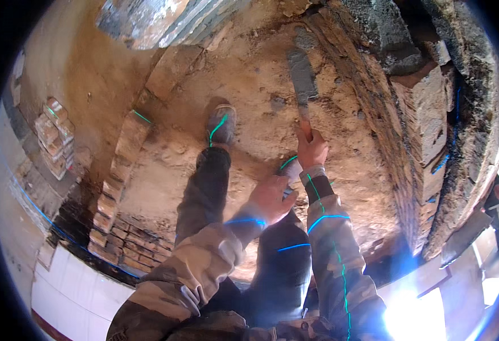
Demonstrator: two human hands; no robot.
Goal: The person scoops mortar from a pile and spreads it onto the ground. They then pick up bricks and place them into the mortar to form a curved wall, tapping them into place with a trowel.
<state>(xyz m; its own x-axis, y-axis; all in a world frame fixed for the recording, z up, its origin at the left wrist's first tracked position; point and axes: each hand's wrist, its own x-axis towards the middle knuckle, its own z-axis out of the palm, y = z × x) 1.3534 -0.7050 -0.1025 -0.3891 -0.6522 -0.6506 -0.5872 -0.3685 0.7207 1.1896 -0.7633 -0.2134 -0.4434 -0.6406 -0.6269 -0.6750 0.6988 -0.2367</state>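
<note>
My right hand (314, 149) is wrapped round the reddish handle of a long, flat trowel (302, 77). Its grey, mortar-smeared blade points away from me over the rough brown ground (261, 91). Just past the tip lies a patch of grey mortar (305, 38). Lower and to the left, my left hand (268, 199) has its fingers curled in front of my right leg. Something pale shows by those fingers, too small to name. My right shoe (290, 169) is partly hidden behind the hands, while my left shoe (222, 124) stands flat on the ground.
On the right runs a curved, layered wall (369, 96) with mortar on top. A brick row (125, 142) edges the left, with a brick stack (55, 139) beyond it. A large block (141, 23) juts in at the top. Green and blue light lines cross the scene; bright glare fills the lower right.
</note>
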